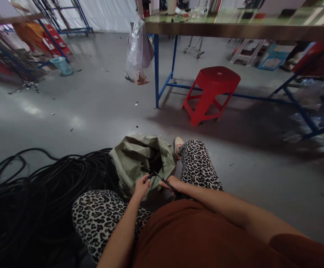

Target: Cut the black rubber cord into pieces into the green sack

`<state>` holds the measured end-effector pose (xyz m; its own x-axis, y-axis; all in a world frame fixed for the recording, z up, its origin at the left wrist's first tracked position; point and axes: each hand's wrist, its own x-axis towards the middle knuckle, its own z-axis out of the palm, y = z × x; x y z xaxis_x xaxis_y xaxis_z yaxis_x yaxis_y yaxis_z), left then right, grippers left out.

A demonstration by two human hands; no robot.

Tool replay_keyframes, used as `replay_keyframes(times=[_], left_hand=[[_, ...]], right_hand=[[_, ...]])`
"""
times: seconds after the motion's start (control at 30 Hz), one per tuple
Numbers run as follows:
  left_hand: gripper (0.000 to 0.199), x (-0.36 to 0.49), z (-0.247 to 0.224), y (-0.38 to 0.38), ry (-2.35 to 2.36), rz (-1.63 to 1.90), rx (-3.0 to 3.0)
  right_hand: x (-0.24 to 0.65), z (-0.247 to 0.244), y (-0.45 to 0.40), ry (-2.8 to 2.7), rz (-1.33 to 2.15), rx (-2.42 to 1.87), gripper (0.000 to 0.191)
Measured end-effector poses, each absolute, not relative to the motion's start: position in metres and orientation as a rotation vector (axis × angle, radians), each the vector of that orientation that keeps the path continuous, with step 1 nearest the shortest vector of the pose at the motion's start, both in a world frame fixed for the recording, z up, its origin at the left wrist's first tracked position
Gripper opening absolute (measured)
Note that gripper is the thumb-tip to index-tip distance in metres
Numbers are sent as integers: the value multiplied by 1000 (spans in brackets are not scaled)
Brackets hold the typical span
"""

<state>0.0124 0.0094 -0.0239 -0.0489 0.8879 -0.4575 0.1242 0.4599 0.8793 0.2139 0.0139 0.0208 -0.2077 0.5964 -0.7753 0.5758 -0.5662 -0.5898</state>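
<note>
My left hand [142, 186] is closed on the end of a short black cord piece [151, 175], held over the mouth of an olive-green woven sack [125, 158]. In my right hand [174, 182] is a pair of scissors [166, 182] with dark handles, its metal blades pointing left toward the black piece. Whether the blades touch it I cannot tell. The sack stands open between my knees, and its inside is dark. A large heap of black cord [75, 173] lies on the floor to the left, against the sack and my leg.
A red plastic stool [216, 83] stands ahead, in front of a workbench [234, 30] with blue legs. From the bench corner hangs a clear plastic bag [137, 52]. A light-blue basket [62, 66] sits farther left near racks. Small scraps dot the grey floor [103, 108].
</note>
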Motion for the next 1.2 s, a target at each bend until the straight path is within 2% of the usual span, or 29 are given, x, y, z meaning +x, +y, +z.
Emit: replay_keyframes(times=[0.27,0.57,0.93,1.2], left_hand=[[35,13,-20,11,1578,881,872],[32,13,-16,10,1556,854,931],[30,16,-7,8,1512,812,887],[29,17,-4,8,1492,794,840]], right_hand=[[209,32,18,-1332,2150,-1975,50],[203,27,18,-1458,2129,-1920,49],[200,58,18,-1523,2167,-1903,45],[202,48,16,-1532,2150,-1895,48]])
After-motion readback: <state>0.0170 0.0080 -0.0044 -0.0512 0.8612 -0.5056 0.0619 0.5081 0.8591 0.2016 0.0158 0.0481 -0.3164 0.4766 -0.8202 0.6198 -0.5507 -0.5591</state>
